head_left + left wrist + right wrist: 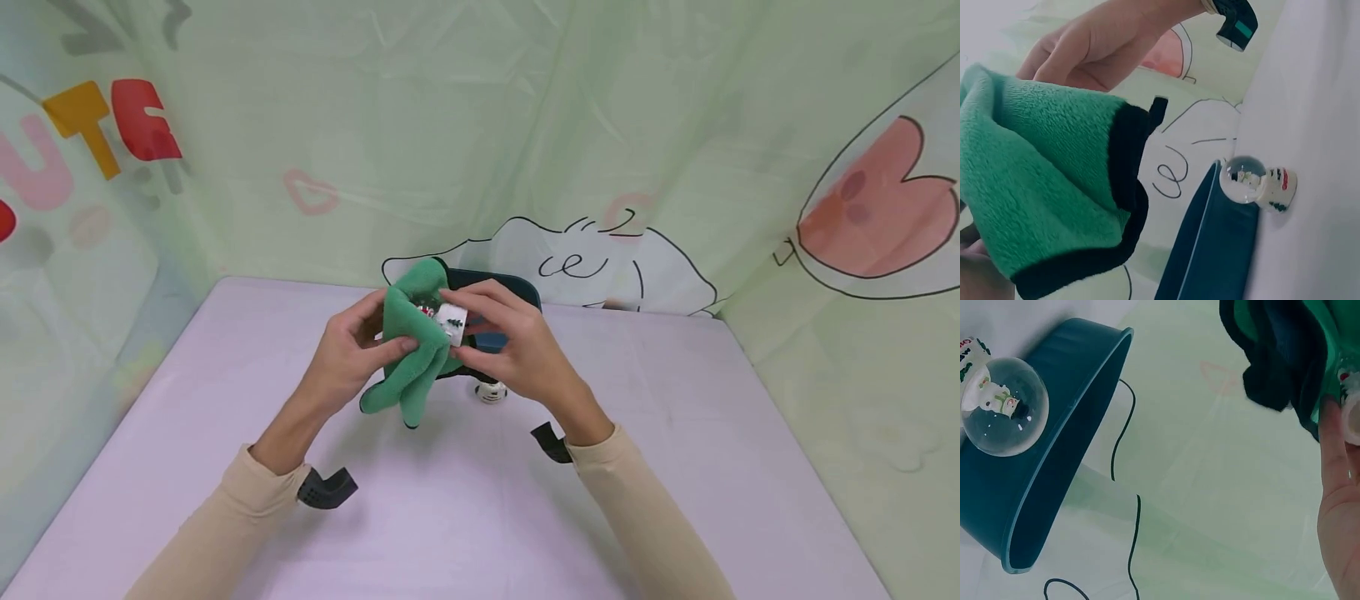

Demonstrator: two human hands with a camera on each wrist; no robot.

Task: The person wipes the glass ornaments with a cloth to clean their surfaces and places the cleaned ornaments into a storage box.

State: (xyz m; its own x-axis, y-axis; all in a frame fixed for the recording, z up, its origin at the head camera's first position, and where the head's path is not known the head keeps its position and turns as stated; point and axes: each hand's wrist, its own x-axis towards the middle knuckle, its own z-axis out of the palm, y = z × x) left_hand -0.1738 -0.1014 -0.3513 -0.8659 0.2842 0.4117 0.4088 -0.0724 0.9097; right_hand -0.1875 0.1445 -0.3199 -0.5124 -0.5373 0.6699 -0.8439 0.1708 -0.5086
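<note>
The right hand gripped a small white ornament between thumb and fingers, the piece bearing a dark green tree mark on its side and some red beside it. The left hand held a green cloth with black edging, its thumb pressed on the near face and its fingers at the far side. The ornament was held above the table, its left part tucked into the folds of the cloth; how far the cloth reached around it could not be told. Two folds of the cloth hung down on the near side. Just beyond the hands stood a dark blue basin, partly hidden by them. A snow globe with a snowman inside and a white decorated base stood upright on the table at the near side of the basin; whether the two touched could not be determined. A black fitting was worn at the left wrist. A pale green curtain rose at the far side, with coloured letters at far left and a red heart at far right.
</note>
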